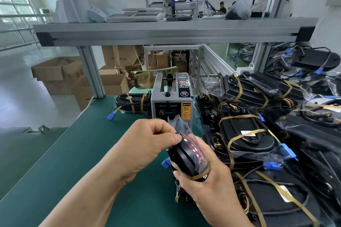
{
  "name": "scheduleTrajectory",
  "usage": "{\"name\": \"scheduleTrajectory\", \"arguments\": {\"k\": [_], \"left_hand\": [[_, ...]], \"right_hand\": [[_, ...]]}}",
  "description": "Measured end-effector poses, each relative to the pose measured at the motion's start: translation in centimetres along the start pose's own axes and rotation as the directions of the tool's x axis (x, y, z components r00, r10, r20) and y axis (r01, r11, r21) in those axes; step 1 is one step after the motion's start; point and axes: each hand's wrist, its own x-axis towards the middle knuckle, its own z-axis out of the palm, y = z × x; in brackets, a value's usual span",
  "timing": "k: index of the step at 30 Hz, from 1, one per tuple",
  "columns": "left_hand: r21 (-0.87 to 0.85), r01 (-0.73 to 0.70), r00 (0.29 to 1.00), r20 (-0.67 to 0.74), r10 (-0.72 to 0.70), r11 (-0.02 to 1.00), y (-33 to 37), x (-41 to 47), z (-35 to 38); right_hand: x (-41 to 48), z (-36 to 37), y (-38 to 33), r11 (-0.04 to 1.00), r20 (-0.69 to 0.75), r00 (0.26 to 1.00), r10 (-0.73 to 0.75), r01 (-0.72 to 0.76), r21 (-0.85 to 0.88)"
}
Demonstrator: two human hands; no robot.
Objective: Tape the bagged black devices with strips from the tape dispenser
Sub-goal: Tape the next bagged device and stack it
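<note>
Many taped devices (249,134) lie piled at right, while just this side of the tape dispenser (171,101) our right hand (212,186) grips a bagged device (186,156), one strip (199,176) on, and our left hand (147,142) pinches its untaped flap (180,125).

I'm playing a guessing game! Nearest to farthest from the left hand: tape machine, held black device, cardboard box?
1. The held black device: the left hand pinches its bag.
2. The tape machine: just beyond, straight ahead.
3. The cardboard box: far off, back left.
</note>
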Motion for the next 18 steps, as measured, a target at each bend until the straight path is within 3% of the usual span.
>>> {"name": "scheduleTrajectory", "arguments": {"k": [18], "left_hand": [[0.279,-0.086,0.991,-0.075,0.111,0.956,-0.08,-1.09,0.07]], "right_hand": [[-0.27,-0.11,-0.51,0.999,0.045,0.999,0.024,-0.023,-0.041]]}}
